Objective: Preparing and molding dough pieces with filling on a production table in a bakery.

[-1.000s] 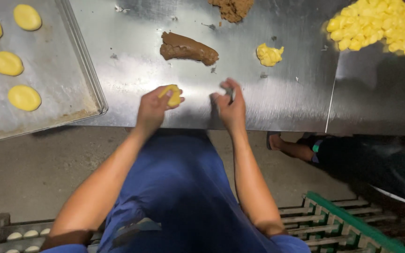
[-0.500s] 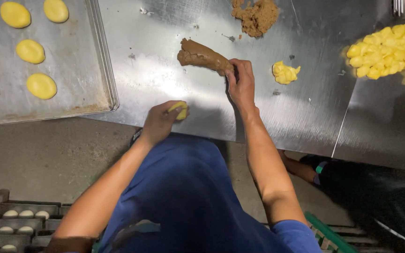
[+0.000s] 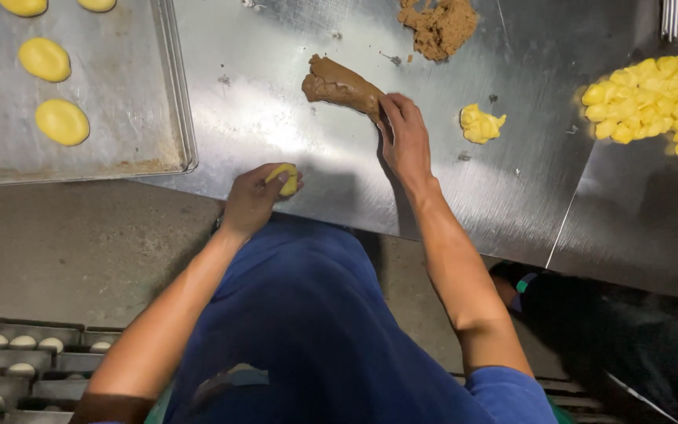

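Observation:
My left hand [image 3: 254,196] is closed around a small piece of yellow dough [image 3: 285,178] at the near edge of the steel table [image 3: 276,118]. My right hand [image 3: 403,137] reaches forward and pinches the near end of a brown log of filling [image 3: 340,84] lying on the table. A small lump of yellow dough [image 3: 480,124] lies just right of that hand.
A metal tray [image 3: 119,118] at the left holds several flat yellow dough discs [image 3: 62,121]. A crumbly brown heap [image 3: 441,25] sits at the far edge. A pile of yellow dough pieces [image 3: 661,98] lies at the right. Racks with pale pieces [image 3: 17,353] stand below left.
My right hand went from the table's near edge forward to the brown log and took hold of its end. My left hand kept the yellow dough piece.

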